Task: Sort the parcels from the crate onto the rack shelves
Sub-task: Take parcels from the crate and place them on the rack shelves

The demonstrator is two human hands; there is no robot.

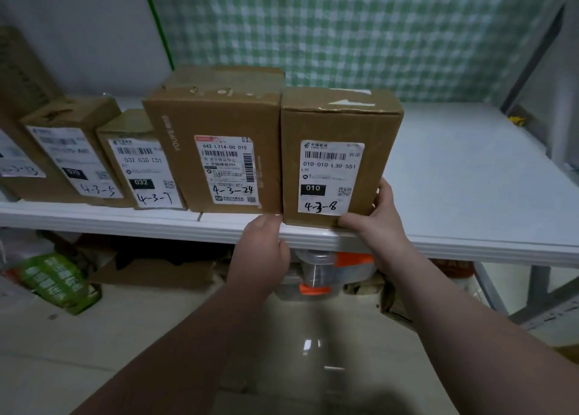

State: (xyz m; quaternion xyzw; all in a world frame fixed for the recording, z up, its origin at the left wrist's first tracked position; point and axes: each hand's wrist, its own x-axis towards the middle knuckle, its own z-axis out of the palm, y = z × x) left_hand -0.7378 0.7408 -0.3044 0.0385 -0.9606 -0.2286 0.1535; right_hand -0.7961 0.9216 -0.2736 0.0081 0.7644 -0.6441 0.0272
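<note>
- A person's right hand (380, 223) grips the box marked 4-3-8 (340, 123) at its lower right corner, just right of the frame's centre. The thumb (352, 219) lies pressed across the bottom of the front face, and the fingers (384, 192) curl round the right side.
- The left hand (263, 245) reaches up below the centre of the frame, back to the camera. Its fingertips are at the box's lower left corner, where the box meets the front lip of the shelf (470, 176). Whether they pinch the box or only touch it cannot be told.
- The box stands upright at the shelf's front edge between the two hands, its label facing the camera and its base on the white board.
- Its left side sits tight against the taller box marked 4-3-24 (219, 120), which stands at centre frame.
- Further left along the same shelf stand the box marked 4-3-7 (138, 167) and the box marked 4-3-5 (73, 151), both upright with their labels forward. A larger carton at the far left edge is partly cut off.
- A green-and-white checked curtain (360, 29) hangs behind the shelf across the upper right of the frame.
- Under the shelf, a green bag (56, 280) lies at lower left, and a clear plastic tub (316, 273) with orange parts sits below the hands.
</note>
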